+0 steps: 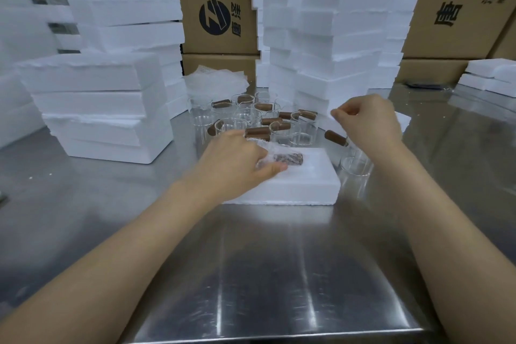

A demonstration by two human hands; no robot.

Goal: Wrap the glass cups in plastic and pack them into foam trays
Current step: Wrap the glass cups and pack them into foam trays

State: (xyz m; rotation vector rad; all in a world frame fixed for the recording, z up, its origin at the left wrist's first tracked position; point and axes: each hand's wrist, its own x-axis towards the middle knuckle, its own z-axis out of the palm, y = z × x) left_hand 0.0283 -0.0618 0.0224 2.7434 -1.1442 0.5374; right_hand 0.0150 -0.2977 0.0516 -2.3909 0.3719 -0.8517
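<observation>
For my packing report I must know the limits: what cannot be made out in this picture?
Head view:
- Wrapped cup in the foam tray: the left hand holds it and covers most of it.
- Right hand fingers: pinched, but anything held is lost against the white foam stack.
- Glass cup beside the tray: partly behind the right forearm.

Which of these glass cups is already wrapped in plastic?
The cup lying in the foam tray, under the left hand: crinkled plastic covers its brown handle. The other cups on the table are bare.
</observation>
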